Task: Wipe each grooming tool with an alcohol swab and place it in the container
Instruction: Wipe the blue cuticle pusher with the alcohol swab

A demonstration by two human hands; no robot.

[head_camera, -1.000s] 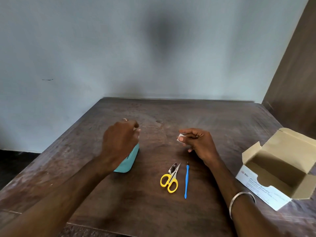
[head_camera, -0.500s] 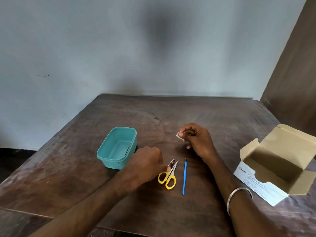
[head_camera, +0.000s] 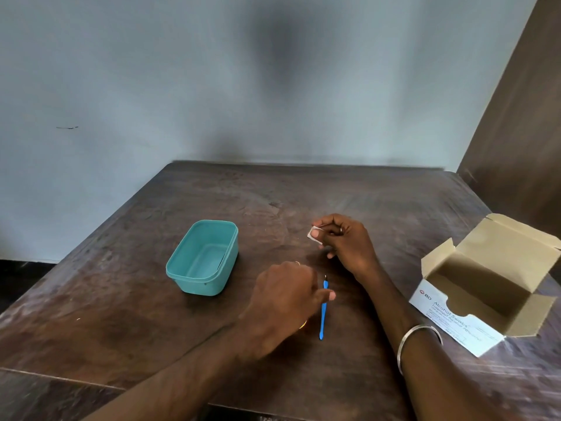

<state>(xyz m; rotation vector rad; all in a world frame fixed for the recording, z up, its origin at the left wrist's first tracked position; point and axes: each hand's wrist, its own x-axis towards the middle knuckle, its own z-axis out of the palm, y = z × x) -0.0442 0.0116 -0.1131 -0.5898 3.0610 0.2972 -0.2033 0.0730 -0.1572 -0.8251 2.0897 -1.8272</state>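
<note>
A blue-green tub (head_camera: 202, 259) sits on the dark wooden bench (head_camera: 121, 314), left of the middle of the frame. It has no lid, and a thin tool leans along the right inside wall, too small to name. To the right of the tub, near the lower middle, the left hand (head_camera: 283, 302) lies low over the bench with its back facing up. Its fingers are curled down and hidden under the hand, so I cannot tell if they are holding anything. Only a small yellow bit (head_camera: 303, 325) peeks out under the hand, and I cannot tell what it belongs to. The thumb points right and touches or nearly touches a thin blue stick tool (head_camera: 323, 311). That tool lies flat on the bench just beside the hand, running from near the middle of the frame down toward the bottom. Up and to the right, the right hand (head_camera: 346, 246) is held above the bench. Its thumb and first fingers pinch a small white wipe (head_camera: 313, 235), and the other fingers are curled in. A silver bangle (head_camera: 420, 338) goes around the right wrist lower down. At the far right an open cardboard box (head_camera: 488, 287) rests on the bench, with "Alcohol Swabs" printed on its white front.
</note>
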